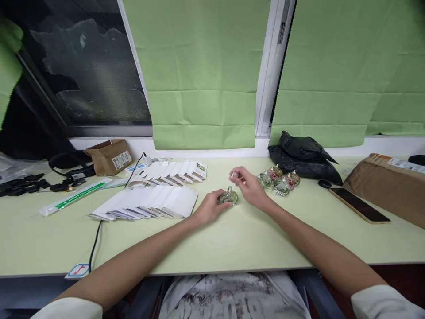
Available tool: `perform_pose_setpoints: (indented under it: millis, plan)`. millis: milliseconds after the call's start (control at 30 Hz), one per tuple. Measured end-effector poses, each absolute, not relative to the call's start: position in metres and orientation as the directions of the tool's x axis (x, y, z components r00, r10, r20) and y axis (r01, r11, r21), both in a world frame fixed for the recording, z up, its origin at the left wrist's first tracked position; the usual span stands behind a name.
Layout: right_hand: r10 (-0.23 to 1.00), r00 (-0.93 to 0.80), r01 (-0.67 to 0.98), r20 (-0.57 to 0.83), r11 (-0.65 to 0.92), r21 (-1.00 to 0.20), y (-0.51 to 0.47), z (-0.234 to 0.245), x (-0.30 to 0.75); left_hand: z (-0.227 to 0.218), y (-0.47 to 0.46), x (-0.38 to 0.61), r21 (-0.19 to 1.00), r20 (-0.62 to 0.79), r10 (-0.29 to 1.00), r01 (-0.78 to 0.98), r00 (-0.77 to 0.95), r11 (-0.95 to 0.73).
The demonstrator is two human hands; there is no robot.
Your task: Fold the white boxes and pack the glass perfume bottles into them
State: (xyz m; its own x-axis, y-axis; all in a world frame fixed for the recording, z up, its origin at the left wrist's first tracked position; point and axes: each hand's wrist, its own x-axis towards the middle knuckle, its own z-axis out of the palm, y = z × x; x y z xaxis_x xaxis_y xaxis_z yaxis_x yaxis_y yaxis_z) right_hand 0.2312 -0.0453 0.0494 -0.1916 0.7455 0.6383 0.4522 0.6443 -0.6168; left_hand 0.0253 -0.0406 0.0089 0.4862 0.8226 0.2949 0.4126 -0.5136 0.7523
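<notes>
My left hand (212,206) is closed around the side of a small round glass bottle (227,197), greenish and see-through, which stands upright on the table with its narrow metallic neck bare. Just above and to the right, my right hand (247,184) pinches a small pale cap (234,175) between thumb and fingertips, apart from the bottle. Behind that hand, several similar round bottles (281,186), green and reddish, are grouped together. To the left of my left hand lie overlapping white flat cartons (175,201), with a second row of white cartons (172,170) behind them.
A black plastic bag (305,155) lies behind the bottles. At right are a phone (360,204), a small black disc (324,184) and a large brown cardboard box (388,186). An opened small cardboard box (111,157), black cables (26,184) and a long green-and-white packet (76,197) occupy the left.
</notes>
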Motion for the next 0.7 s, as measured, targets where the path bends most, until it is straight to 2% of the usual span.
perform_pose_setpoints:
  millis: [67, 133, 267, 367, 533, 700]
  plan:
    - [0.708, -0.096, 0.482, 0.699, 0.648, -0.59, -0.044, 0.056, 0.236, 0.009, -0.041, 0.025, 0.745, 0.299, 0.821, 0.419, 0.486, -0.519]
    - [0.702, -0.111, 0.554, 0.704, 0.631, -0.542, -0.039, 0.053, 0.242, 0.01, -0.041, 0.025, 0.741, 0.301, 0.821, 0.422, 0.486, -0.522]
    - [0.812, -0.187, 0.642, 0.553, 0.527, -0.557, -0.023, 0.027, 0.254, 0.011, -0.042, 0.026, 0.741, 0.306, 0.829, 0.43, 0.468, -0.516]
    - [0.842, -0.304, 0.708, 0.446, 0.513, -0.486, -0.016, 0.01, 0.256, 0.012, -0.044, 0.026, 0.743, 0.302, 0.842, 0.443, 0.447, -0.502]
    - [0.83, -0.396, 0.765, 0.392, 0.534, -0.359, -0.018, 0.003, 0.255, 0.015, -0.046, 0.025, 0.743, 0.283, 0.852, 0.462, 0.44, -0.485]
    - [0.845, -0.392, 0.764, 0.364, 0.52, -0.381, -0.02, 0.006, 0.257, 0.014, -0.046, 0.025, 0.744, 0.279, 0.85, 0.459, 0.446, -0.485]
